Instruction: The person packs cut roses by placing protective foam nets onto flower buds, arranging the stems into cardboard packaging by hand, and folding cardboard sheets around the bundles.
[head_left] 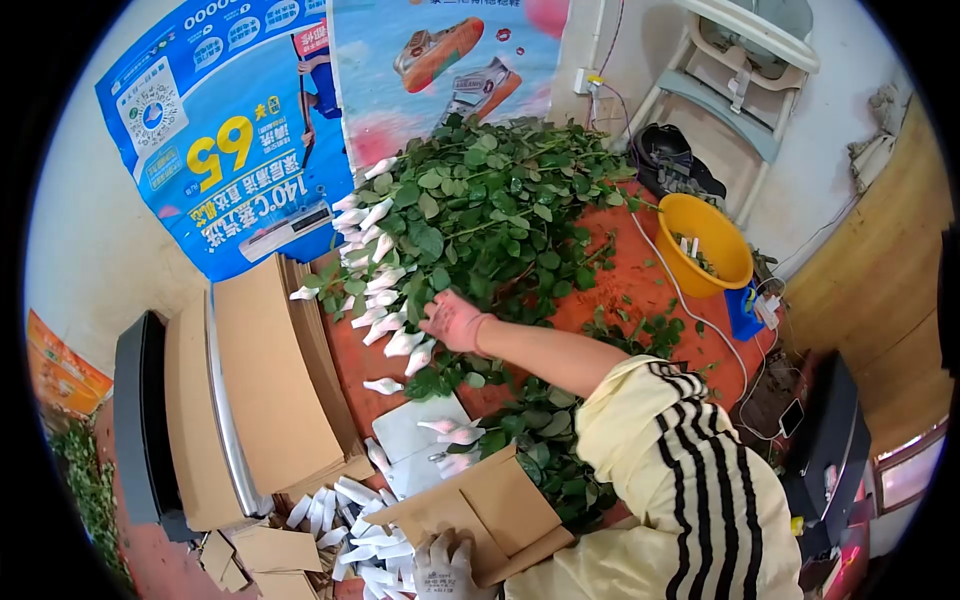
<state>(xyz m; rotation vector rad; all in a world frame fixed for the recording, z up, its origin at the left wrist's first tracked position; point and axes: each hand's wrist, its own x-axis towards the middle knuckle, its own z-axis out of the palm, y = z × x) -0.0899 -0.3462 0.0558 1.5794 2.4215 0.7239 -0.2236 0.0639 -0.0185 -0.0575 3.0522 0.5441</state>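
My right hand, in a pink glove, reaches into a large heap of leafy rose stems. Its fingers are bent against the foliage beside the white-sleeved rose heads; what they grip is partly hidden by leaves. At the bottom, my left hand, in a pale grey glove, grips the near edge of a creased cardboard sheet. Beyond that sheet, a few sleeved pinkish roses lie with their heads over a light grey board.
White foam sleeves are piled beside my left hand. Stacked cardboard stands on the left. To the right are a yellow basin with scraps, a white cable and a high chair. Posters cover the wall behind.
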